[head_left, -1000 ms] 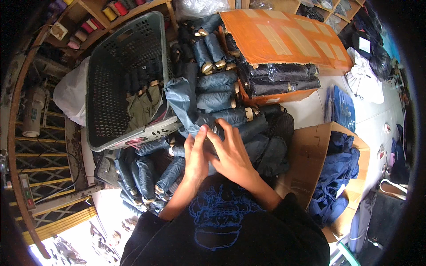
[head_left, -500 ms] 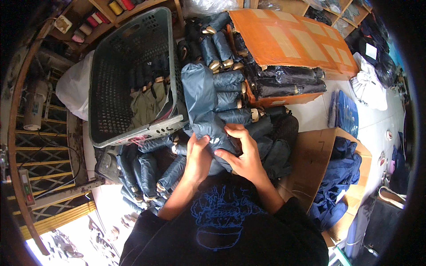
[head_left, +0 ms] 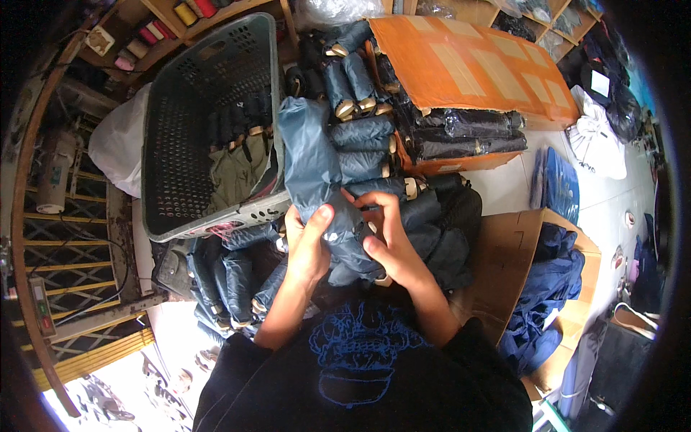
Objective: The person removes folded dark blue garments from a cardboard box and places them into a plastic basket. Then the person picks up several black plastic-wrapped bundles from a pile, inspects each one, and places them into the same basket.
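In front of my body I hold a long blue-grey nylon bundle (head_left: pixel 311 155), tilted with its far end by the basket and its near end close to my shirt. My left hand (head_left: pixel 308 243) is closed round its left side, with the thumb lying on top. On the right side, my right hand (head_left: pixel 396 245) grips the near part with bent fingers and thumb. A small tan piece shows at the near end. Similar rolled bundles with tan ends (head_left: pixel 362 135) lie stacked just beyond my hands, and more bundles (head_left: pixel 239 281) lie to the left of my left forearm.
A dark perforated plastic basket (head_left: pixel 279 108) with bundles and olive cloth inside leans at the left. An orange taped carton (head_left: pixel 461 72) of dark wrapped packs stands at the far right. Nearer is an open brown carton (head_left: pixel 497 270) with navy cloth (head_left: pixel 543 288). Thread spools (head_left: pixel 186 13) sit on a shelf.
The bundle has turned and shifted slightly left, its near end now reaching closer to me. My left hand has moved a little left; my right hand's fingers have shifted along the side.
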### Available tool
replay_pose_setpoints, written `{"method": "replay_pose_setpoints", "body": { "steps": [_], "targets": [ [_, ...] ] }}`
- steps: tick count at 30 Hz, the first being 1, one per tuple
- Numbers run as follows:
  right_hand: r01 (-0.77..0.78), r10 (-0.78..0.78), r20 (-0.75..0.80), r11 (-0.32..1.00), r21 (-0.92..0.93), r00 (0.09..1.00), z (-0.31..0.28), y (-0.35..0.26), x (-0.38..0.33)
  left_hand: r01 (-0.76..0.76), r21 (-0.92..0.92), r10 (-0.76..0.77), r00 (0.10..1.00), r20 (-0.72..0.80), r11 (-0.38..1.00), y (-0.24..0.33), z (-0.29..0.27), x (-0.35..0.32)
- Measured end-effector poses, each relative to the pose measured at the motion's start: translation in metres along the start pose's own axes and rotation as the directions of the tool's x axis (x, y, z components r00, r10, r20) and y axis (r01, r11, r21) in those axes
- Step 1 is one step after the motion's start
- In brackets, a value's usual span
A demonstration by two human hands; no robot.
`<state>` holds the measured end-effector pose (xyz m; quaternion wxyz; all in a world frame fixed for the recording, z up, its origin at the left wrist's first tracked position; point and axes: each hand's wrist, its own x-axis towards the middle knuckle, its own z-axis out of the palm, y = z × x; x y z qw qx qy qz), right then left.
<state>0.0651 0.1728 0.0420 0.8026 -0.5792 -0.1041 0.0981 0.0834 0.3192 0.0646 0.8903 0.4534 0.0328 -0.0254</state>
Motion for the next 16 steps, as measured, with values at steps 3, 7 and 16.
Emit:
{"method": "replay_pose_setpoints", "body": {
  "steps": [3, 7, 16],
  "targets": [
    [-0.228, 0.224, 0.096, 0.973, 0.035, 0.97, -0.003, -0.006, 0.007, 0.011, 0.145, -0.002, 0.998, -0.062, 0.989, -0.004, 0.001, -0.008],
    [-0.429, 0.416, 0.106, 0.87, 0.242, 0.903, 0.003, -0.024, -0.005, -0.043, 0.304, 0.073, 0.993, -0.089, 0.952, -0.002, 0.019, -0.014],
    [-0.299, 0.279, 0.109, 0.914, 0.274, 0.954, -0.01, -0.004, -0.01, 0.027, 0.415, 0.024, 0.993, -0.116, 0.909, -0.025, 0.012, -0.034]
  ]
}}
